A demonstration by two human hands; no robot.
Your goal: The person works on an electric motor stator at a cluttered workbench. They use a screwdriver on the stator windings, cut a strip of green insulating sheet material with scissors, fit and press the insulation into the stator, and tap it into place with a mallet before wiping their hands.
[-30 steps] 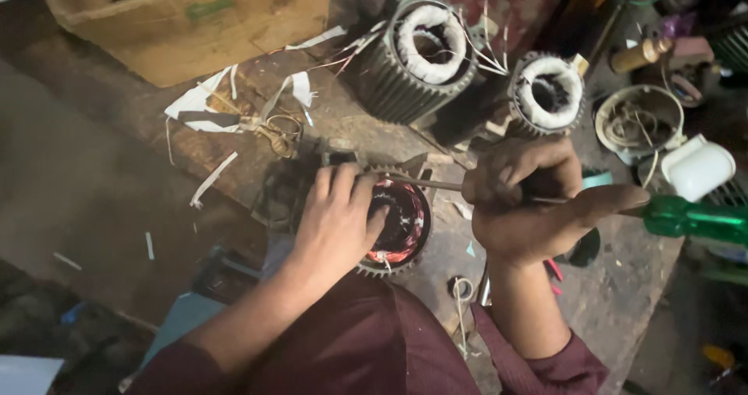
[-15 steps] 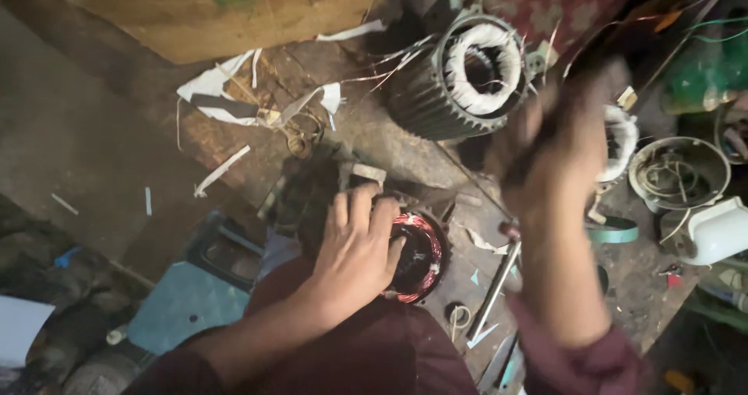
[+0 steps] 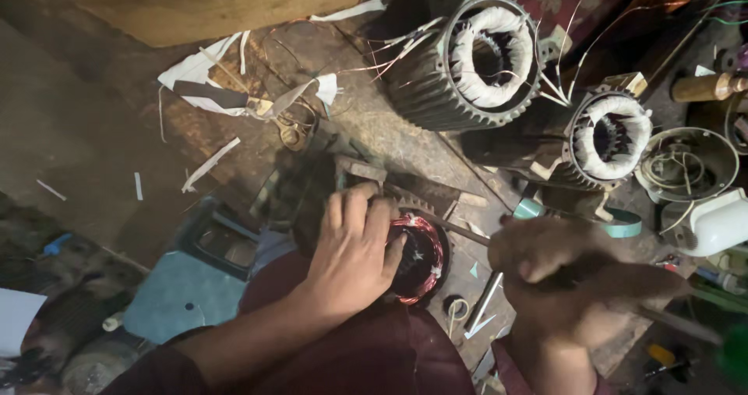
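My left hand (image 3: 354,248) rests flat on top of a small motor stator (image 3: 421,259) with red copper windings, holding it on the workbench. My right hand (image 3: 580,282), blurred by motion, grips a long tool with a green handle (image 3: 732,352). Its metal shaft (image 3: 460,229) points left and reaches the stator's rim. A loose metal rod (image 3: 483,303) lies on the bench just right of the stator, between my two hands.
Two larger finned stators (image 3: 475,56) (image 3: 604,138) with white windings stand at the back. A cardboard box (image 3: 210,1) sits far left, paper scraps (image 3: 210,79) and wire below it. A round tin (image 3: 686,161), a white container (image 3: 713,222), tape roll (image 3: 615,223) and a blue stool (image 3: 195,274) surround me.
My right hand swung up and away from the stator, then came back down with the tool toward its rim. My left hand stayed on the stator. The camera shifted.
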